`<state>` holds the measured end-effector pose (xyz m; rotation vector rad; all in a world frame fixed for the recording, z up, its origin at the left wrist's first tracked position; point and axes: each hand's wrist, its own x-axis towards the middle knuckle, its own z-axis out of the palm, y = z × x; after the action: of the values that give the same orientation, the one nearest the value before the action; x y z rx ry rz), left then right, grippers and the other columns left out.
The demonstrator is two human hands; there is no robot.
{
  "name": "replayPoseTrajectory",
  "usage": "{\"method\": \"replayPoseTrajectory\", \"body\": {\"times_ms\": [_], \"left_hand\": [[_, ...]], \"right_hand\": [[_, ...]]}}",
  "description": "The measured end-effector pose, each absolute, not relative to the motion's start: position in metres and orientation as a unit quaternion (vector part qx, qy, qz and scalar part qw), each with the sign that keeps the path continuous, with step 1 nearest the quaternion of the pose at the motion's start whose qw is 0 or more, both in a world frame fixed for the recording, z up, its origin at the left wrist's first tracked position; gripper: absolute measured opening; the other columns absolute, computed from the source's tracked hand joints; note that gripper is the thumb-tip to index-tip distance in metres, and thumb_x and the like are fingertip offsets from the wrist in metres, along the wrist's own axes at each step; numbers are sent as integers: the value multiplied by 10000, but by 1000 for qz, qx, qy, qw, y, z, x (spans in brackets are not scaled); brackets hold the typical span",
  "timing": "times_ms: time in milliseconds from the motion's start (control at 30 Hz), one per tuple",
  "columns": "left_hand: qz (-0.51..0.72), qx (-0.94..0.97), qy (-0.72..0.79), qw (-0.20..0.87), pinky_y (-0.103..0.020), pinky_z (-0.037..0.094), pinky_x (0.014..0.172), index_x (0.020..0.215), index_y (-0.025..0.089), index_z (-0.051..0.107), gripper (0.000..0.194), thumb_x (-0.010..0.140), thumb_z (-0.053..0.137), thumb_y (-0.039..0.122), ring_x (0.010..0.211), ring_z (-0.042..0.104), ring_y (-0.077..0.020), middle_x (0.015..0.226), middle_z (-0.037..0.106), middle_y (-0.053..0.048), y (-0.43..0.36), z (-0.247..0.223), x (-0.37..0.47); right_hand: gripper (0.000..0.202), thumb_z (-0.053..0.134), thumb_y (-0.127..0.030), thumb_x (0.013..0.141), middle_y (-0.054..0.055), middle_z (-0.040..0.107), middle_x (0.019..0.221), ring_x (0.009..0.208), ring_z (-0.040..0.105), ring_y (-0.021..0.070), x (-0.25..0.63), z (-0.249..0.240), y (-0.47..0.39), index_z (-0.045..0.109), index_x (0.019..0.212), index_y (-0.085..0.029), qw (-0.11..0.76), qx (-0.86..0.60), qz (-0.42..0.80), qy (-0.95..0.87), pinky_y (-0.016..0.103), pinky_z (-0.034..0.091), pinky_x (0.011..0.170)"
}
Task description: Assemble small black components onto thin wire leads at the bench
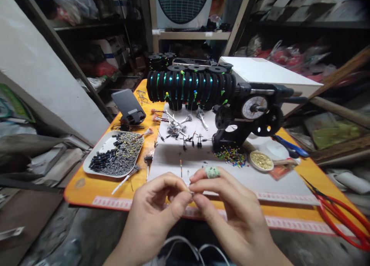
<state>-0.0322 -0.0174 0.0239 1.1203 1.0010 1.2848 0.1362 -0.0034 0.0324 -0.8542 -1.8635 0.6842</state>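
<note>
My left hand [162, 204] and my right hand [231, 208] meet over the table's front edge, each in a pinch of thumb and fingertips. Between the fingertips is something tiny and dark, mostly hidden, too small to name. A strip of green tape [212, 172] is wrapped round a finger of the right hand. Just beyond the hands, a small float-like piece with an orange and black stem [181, 166] lies on the white sheet [167, 162]. Farther back stands a black winding device with a row of line spools [190, 87] and a round dial [254, 107].
On the left, a white tray [86, 166] holds many small grey and black pieces, with a phone [128, 104] propped behind. To the right are coloured beads [232, 156], a dish of golden bits [261, 161], blue-handled pliers [291, 146] and red-handled scissors [341, 216]. A white box [271, 71] stands behind.
</note>
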Motion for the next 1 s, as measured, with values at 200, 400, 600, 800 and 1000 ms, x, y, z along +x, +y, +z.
{"method": "replayPoseTrajectory", "body": {"times_ms": [200, 400, 600, 800, 1000], "left_hand": [[526, 492, 422, 551, -159, 480, 701, 811, 228, 683, 90, 900, 689, 240, 753, 584, -102, 786, 648, 37, -18, 26, -34], [523, 584, 432, 446, -189, 489, 670, 848, 229, 659, 106, 918, 651, 150, 753, 608, -108, 806, 654, 31, -17, 22, -40], [552, 753, 335, 124, -249, 543, 747, 1022, 124, 670, 287, 816, 665, -76, 805, 655, -143, 867, 722, -46, -12, 20, -44], [501, 790, 351, 46, -255, 532, 663, 919, 155, 644, 176, 824, 677, 10, 677, 610, -142, 741, 701, -10, -10, 28, -46], [532, 626, 467, 328, -203, 435, 529, 743, 224, 585, 231, 760, 605, -6, 613, 541, -118, 686, 556, 40, -18, 25, -35]], "right_hand": [[155, 627, -23, 856, 106, 675, 943, 930, 644, 196, 137, 32, 3, 687, 942, -137, 482, -281, 35, -829, 284, 597, 740], [120, 601, -29, 887, 112, 742, 872, 998, 646, 228, 140, 39, 9, 674, 935, -112, 446, -218, 32, -868, 329, 599, 848], [170, 592, 25, 831, 79, 687, 826, 816, 641, 167, 131, 45, 9, 653, 855, -132, 470, -281, 196, -813, 295, 564, 716], [153, 586, 6, 857, 84, 692, 851, 838, 644, 174, 135, 44, 8, 645, 913, -124, 448, -262, 198, -832, 296, 555, 756], [219, 541, -13, 903, 97, 679, 977, 899, 676, 181, 134, 37, 6, 587, 1053, -165, 433, -265, 173, -844, 251, 565, 758]]}}
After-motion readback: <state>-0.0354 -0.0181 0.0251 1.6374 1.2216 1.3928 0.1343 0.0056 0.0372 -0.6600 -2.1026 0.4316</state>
